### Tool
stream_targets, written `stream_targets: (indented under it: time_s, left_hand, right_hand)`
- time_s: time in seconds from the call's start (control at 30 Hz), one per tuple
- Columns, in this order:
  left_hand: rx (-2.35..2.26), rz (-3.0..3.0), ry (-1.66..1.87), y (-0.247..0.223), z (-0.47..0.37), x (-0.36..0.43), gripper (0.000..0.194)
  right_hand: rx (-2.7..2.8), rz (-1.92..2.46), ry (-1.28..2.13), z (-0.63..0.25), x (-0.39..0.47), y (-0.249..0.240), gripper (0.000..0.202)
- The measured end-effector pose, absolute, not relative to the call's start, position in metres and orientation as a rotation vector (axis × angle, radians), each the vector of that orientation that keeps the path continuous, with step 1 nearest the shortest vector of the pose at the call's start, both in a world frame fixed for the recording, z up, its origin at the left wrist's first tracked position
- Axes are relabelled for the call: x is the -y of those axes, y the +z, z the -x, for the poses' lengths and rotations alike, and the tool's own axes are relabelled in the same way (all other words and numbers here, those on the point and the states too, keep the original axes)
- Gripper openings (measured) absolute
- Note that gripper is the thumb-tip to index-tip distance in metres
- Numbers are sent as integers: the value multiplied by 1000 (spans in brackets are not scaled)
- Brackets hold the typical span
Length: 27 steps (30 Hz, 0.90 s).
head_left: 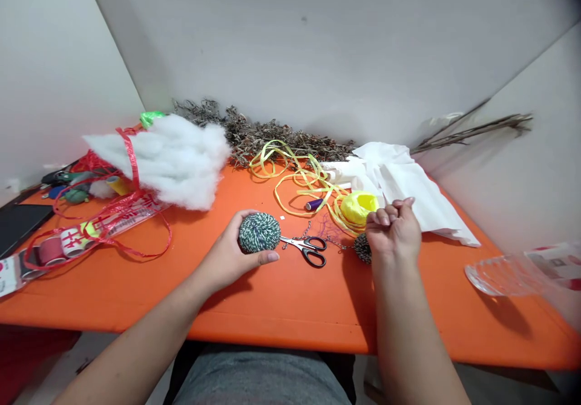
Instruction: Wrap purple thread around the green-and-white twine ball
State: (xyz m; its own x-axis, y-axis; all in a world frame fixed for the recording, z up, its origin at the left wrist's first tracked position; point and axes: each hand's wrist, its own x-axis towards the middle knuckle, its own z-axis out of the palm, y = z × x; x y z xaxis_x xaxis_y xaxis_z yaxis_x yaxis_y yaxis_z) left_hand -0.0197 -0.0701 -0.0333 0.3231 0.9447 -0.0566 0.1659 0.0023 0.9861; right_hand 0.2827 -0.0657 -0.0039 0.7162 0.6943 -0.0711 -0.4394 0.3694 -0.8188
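Left hand [231,252] cupped a speckled yarn ball [259,233], thumb along the ball's six o'clock side. Right hand [394,230] was raised at the ball's three o'clock, fingers curled; could not tell whether they pinched anything. Scissors [303,246] lay between; white stuffing [175,166] sat at ten, on orange table [290,314].

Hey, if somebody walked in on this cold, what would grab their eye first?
Probably the bright orange table spanning the view, with fluffy white stuffing toward its left. Near the middle, the left hand has a wound ball of green-and-white yarn in its grip, black-handled scissors just to its right. Farther back, yellow ribbon lies in loose loops before dried plants.
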Motion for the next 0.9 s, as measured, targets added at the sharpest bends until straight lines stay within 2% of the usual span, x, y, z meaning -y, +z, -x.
stream_targets:
  time_s: [0.3, 0.37, 0.43, 0.5, 0.53, 0.57, 0.63, 0.73, 0.8, 0.9]
  left_hand:
    - [-1101, -1407, 898, -31, 20, 67, 76]
    - [-1099, -1397, 916, -31, 20, 67, 76]
    - [-1093, -1394, 920, -31, 19, 67, 76]
    - [-1079, -1400, 912, -30, 19, 68, 75]
    - [-1067, -1404, 904, -30, 19, 69, 76]
    - [-1047, -1410, 892, -29, 19, 70, 77]
    - [-984, -1414, 858, -28, 20, 72, 80]
    - [-851, -1369, 819, -27, 23, 74, 84]
    - [-768, -1316, 811, -27, 24, 75, 86]
    - [-673, -1279, 744, -26, 25, 78, 87]
  right_hand:
    - [208, 959, 408, -322, 70, -7, 45]
    - [244, 974, 319, -320, 67, -11, 33]
    - [320, 988, 219, -306, 64, -15, 8]
    - [501, 1004, 139, -279, 64, -18, 39]
    - [775, 1056, 73, -263, 66, -19, 53]
    - [918, 1058, 107, -246, 69, -21, 60]
    - [1148, 1065, 285, -215, 76, -26, 60]
    - [1625, 983, 919, -188, 87, -33, 71]
    - [1707, 984, 1215, -186, 90, -35, 79]
    - [1578, 1044, 1414, -199, 89, -32, 78]
